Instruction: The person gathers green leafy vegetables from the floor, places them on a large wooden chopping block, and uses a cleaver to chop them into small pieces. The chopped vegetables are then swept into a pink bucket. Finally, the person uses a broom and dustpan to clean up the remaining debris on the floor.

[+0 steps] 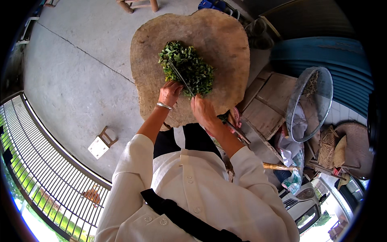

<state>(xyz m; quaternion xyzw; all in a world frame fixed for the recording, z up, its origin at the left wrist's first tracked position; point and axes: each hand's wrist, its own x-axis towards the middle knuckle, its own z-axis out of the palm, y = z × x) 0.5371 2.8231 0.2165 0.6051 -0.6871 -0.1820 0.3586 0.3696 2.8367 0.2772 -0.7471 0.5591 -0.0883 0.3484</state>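
A wide round wooden chopping block (229,45) stands before me. On its middle lies a heap of cut green leaves (193,65), with a few yellowish bits among them. My right hand (203,110) grips a knife (181,77) by its handle, which the fingers hide. The narrow-looking blade slants away to the upper left, across the left part of the leaves. At the near left edge of the heap is my left hand (170,93), fingers bent and close to the blade. Whether those fingers pinch any leaves is hidden. A silver bracelet (164,105) circles the left wrist.
Concrete floor (78,72) spreads to the left, with a small stool (102,143) on it. Right of the block are wooden boards (266,112), a round sieve (310,104), plastic bags (291,151) and woven items (328,146). A barred railing (57,181) curves along the lower left.
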